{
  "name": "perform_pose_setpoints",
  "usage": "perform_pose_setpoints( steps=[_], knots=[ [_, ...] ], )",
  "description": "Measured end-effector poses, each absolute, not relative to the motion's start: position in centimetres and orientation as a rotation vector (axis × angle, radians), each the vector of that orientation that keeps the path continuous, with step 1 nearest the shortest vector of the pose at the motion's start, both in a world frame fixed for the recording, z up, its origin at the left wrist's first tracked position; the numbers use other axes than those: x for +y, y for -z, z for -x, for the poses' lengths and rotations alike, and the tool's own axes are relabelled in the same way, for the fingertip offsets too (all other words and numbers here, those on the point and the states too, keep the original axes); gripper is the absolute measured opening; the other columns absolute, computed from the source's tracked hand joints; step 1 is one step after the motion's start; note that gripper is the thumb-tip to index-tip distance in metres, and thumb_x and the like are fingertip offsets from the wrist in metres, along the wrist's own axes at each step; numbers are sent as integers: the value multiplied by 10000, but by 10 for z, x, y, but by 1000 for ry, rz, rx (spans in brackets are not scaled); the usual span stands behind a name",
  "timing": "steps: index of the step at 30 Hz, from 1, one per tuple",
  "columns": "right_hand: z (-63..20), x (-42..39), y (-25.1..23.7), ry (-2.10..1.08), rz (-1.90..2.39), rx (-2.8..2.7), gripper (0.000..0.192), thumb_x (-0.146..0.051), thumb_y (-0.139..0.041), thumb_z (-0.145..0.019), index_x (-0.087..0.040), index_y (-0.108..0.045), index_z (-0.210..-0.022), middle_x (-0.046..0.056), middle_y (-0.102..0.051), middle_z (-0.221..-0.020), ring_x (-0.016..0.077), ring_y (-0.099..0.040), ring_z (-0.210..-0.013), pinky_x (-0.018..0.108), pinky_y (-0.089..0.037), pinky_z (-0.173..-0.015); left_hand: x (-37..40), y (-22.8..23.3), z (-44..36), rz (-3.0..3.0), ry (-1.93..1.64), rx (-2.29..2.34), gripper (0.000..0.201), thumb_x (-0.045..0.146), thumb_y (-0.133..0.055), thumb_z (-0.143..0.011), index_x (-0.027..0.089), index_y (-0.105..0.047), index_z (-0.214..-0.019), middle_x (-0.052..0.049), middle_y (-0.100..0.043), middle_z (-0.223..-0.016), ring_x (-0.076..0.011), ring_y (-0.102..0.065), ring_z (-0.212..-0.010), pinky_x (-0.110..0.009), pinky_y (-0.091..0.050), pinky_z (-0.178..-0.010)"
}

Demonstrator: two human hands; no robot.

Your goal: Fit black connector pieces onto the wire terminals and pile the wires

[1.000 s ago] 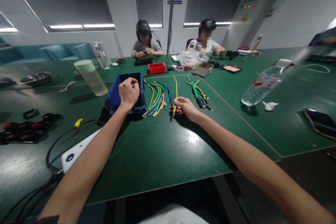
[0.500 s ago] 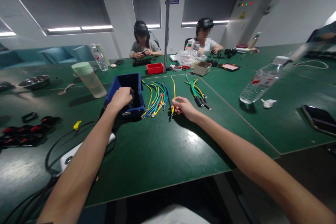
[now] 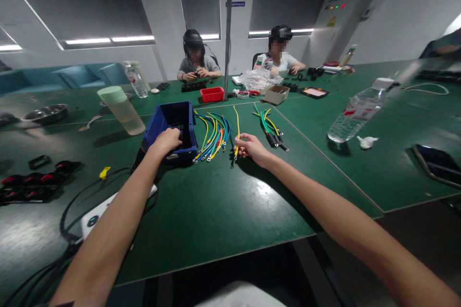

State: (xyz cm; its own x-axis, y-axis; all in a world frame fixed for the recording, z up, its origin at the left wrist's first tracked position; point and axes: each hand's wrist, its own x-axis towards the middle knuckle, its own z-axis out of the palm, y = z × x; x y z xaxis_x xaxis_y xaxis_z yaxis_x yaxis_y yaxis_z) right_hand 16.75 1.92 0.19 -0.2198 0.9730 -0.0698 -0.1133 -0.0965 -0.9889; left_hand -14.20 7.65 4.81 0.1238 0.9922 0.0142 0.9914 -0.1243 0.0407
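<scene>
A yellow wire [image 3: 238,127] with a ring terminal at its near end is pinched between the thumb and fingers of my right hand [image 3: 251,148], just above the table. My left hand [image 3: 168,140] reaches into a blue bin [image 3: 194,141] holding dark small parts. Its fingers are curled down, and what they grip is hidden. Between the bin and my right hand lies a row of yellow, green and blue wires [image 3: 215,136] with ring terminals. To the right of that hand is a smaller bunch of green and yellow wires [image 3: 268,127] with black sleeves on their near ends.
A frosted bottle [image 3: 122,112] stands left of the bin, a water bottle [image 3: 356,112] at the right. A red tray [image 3: 212,94] and a small box [image 3: 276,95] sit beyond the wires, near a metal pole [image 3: 228,33]. Two people work across the green table [image 3: 223,206].
My left hand has drawn slightly lower and nearer to me inside the bin. My right hand still holds the yellow wire in about the same place.
</scene>
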Motion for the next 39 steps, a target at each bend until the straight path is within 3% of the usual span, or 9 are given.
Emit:
perform_pose_setpoints(
  steps=[12,21,27,36,39],
  knots=[
    [-167,20,-2,-1490,1084,-1221,213,-336,-630,-796,-181,-499,-857,25,-645,-676,58,-476,-424,149,-345,-360,81,-46,134,-2370,-99,2135,323,311,-444,-800,127,-694,-890,-214,-676,-928,-313,-650,-881,-369,-486,-762],
    [-166,17,-1,-1366,1017,-1289,262,-461,-496,-864,-224,-397,-917,-16,-649,-696,70,-497,-414,163,-372,-369,77,-55,130,-2486,-437,2100,336,281,-481,-769,112,-691,-968,-182,-665,-940,-291,-632,-884,-355,-495,-755],
    [-162,11,-4,-1384,985,-1315,285,-492,-448,-874,-239,-330,-934,-26,-650,-687,86,-527,-419,197,-429,-416,80,-56,133,-2491,-639,2083,404,250,-562,-717,103,-656,-1081,-158,-627,-1065,-260,-596,-987,-330,-470,-882],
    [-161,11,0,-1378,956,-1383,429,-364,-625,-770,-252,-304,-1031,-79,-603,-644,84,-526,-425,204,-449,-441,59,-68,126,-2470,-839,2017,295,224,-492,-802,171,-673,-1029,-93,-682,-1048,-227,-614,-994,-324,-447,-914],
    [-161,13,4,-1384,939,-1402,393,-355,-621,-766,-248,-331,-1008,-80,-592,-630,86,-525,-425,202,-446,-433,45,-68,125,-2401,-997,2031,246,244,-525,-798,184,-692,-968,-83,-709,-980,-234,-643,-927,-329,-461,-885]
  ],
)
